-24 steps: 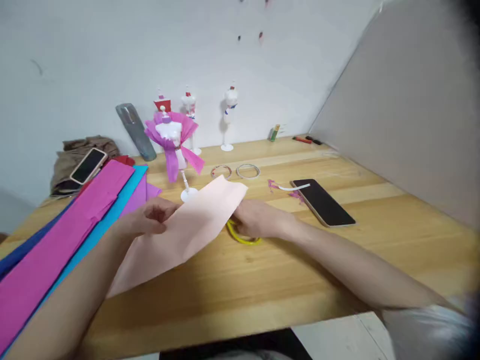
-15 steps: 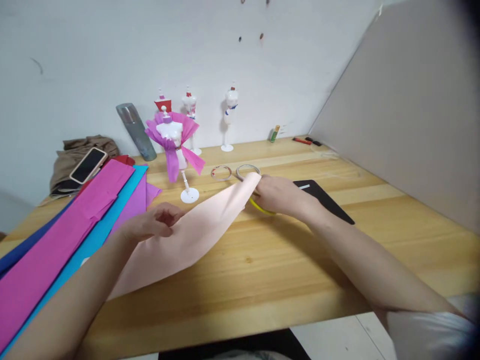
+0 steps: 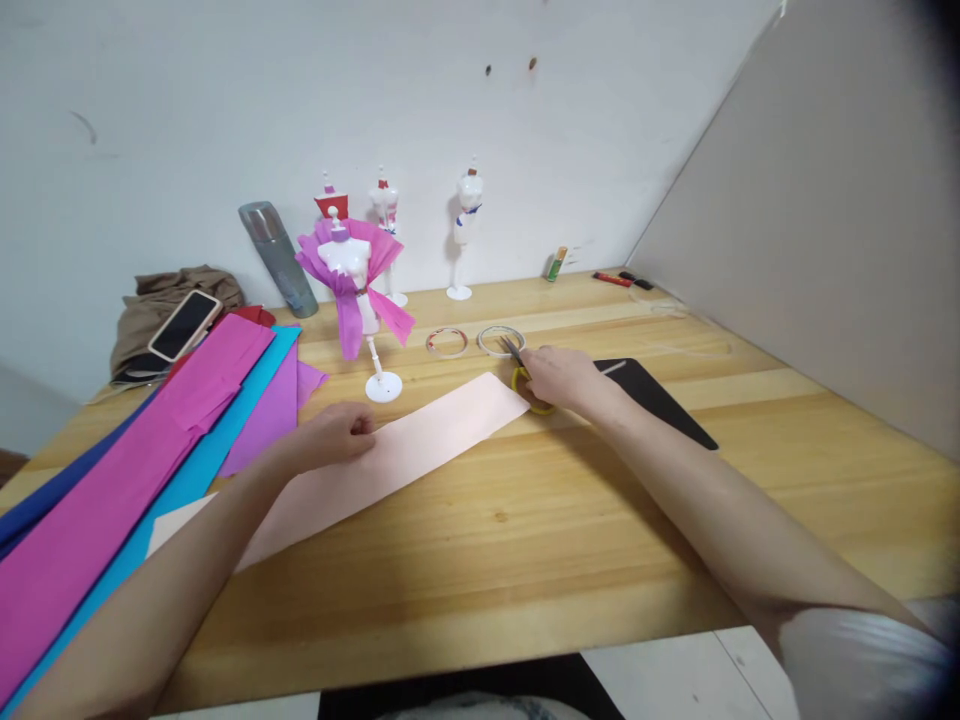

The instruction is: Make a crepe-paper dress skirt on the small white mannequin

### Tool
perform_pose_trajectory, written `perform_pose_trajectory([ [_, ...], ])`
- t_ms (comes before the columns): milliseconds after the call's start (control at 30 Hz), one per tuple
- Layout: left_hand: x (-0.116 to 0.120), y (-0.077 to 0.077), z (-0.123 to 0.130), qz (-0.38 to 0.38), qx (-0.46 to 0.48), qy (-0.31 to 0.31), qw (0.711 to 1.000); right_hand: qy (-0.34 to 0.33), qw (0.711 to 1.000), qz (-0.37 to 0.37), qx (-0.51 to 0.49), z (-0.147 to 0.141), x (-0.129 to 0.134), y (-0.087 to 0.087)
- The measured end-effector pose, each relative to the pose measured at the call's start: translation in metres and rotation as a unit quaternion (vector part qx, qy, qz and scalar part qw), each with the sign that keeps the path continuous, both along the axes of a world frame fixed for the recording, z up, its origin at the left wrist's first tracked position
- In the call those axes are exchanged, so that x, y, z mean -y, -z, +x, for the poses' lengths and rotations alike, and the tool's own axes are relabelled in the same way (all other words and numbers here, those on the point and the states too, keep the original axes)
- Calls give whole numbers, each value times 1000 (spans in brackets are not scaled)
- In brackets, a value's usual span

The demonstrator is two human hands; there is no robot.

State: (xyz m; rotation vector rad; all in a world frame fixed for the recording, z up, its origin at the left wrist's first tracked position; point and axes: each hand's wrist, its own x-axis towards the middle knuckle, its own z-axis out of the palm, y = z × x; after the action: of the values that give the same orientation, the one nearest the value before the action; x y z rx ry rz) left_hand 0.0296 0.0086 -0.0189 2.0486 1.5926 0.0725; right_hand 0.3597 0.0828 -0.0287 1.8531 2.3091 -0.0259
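Observation:
A strip of pale pink paper (image 3: 427,435) lies flat on the wooden table (image 3: 495,560), slanting from lower left to upper right. My left hand (image 3: 337,437) rests on the strip's upper edge with its fingers curled in. Whatever is between those fingers, if anything, is hidden. At the strip's far right end, my right hand (image 3: 562,378) is closed on a pair of scissors (image 3: 519,386) with yellow handles. Their blades point up and left, over a roll of tape (image 3: 491,350). A second tape roll (image 3: 448,343) lies to its left.
Folded paper in pink (image 3: 142,480), blue (image 3: 199,465) and purple (image 3: 262,425) fills the left side. A small dress form (image 3: 352,270) with purple wrapping stands ahead, others behind it. Right of my right hand lies a black mat (image 3: 660,405). A phone (image 3: 185,325) and spray can (image 3: 279,260) sit back left.
The pink strip's right end, raised and curled before, now lies flat. My right hand has come off the paper and shows the scissors turned up and left.

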Motion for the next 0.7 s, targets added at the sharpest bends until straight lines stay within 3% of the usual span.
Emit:
perform_pose_trajectory([
  [133,3,-4,5,27,-30,20,999,0,1000,5,9,-2,3,-7],
  [233,4,-1,9,53,-46,21,997,-32,998,49,-15,-12,9,-10],
  [300,4,2,11,75,-53,26,995,-127,985,96,-71,-23,13,-6],
  [400,5,5,13,102,-59,33,992,-325,931,92,-139,-39,17,10],
  [467,6,5,11,97,-58,22,993,-366,915,80,-153,-46,18,22],
  [567,9,4,0,56,-67,-6,996,-358,918,83,-150,-49,16,33],
  [700,14,-4,-23,-1,-100,-26,995,-311,938,71,-136,-46,16,26],
])
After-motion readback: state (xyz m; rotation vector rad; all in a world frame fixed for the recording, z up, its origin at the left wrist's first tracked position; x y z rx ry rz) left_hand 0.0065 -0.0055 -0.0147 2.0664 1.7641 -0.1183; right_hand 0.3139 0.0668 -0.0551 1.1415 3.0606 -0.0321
